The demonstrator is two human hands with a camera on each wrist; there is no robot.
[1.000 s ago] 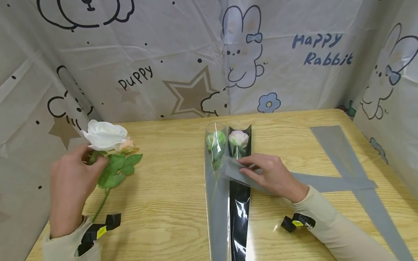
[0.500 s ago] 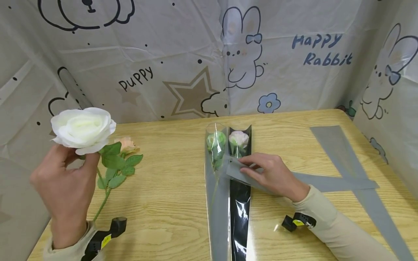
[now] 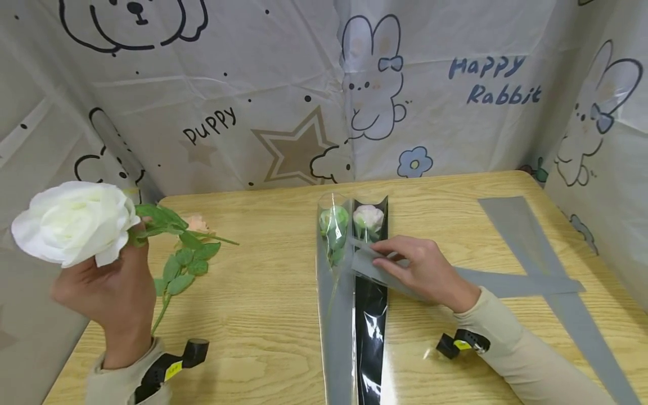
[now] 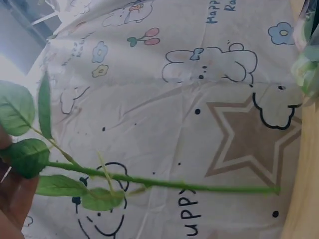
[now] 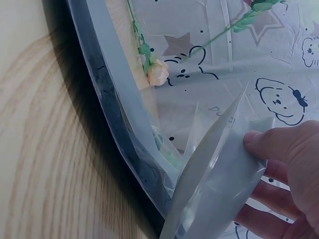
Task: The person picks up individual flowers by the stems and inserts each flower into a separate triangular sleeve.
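In my left hand [image 3: 113, 287] is a white rose [image 3: 73, 222], gripped just below its bloom. Its green stem [image 4: 199, 187] points to the right, away from the hand, in the left wrist view. My right hand [image 3: 425, 270] pinches the upper end of a grey flower sleeve [image 3: 377, 267], whose mouth gapes in the right wrist view. That sleeve crosses over a black sleeve [image 3: 371, 326] holding a pale pink rose [image 3: 368, 216]. Beside it lies a clear-fronted grey sleeve [image 3: 336, 320] with a green flower [image 3: 334, 222] inside.
A peach flower [image 3: 197, 224] with a leafy stem lies on the wooden table [image 3: 253, 315] behind my left hand. Another grey sleeve [image 3: 506, 219] lies slantwise at the right, under the held sleeve's tail. A printed cloth [image 3: 283, 73] hangs behind the table.
My left hand has lifted and turned the white rose; its bloom has swung left toward the camera and its stem now points right. The right hand has stayed nearly still with the sleeve.
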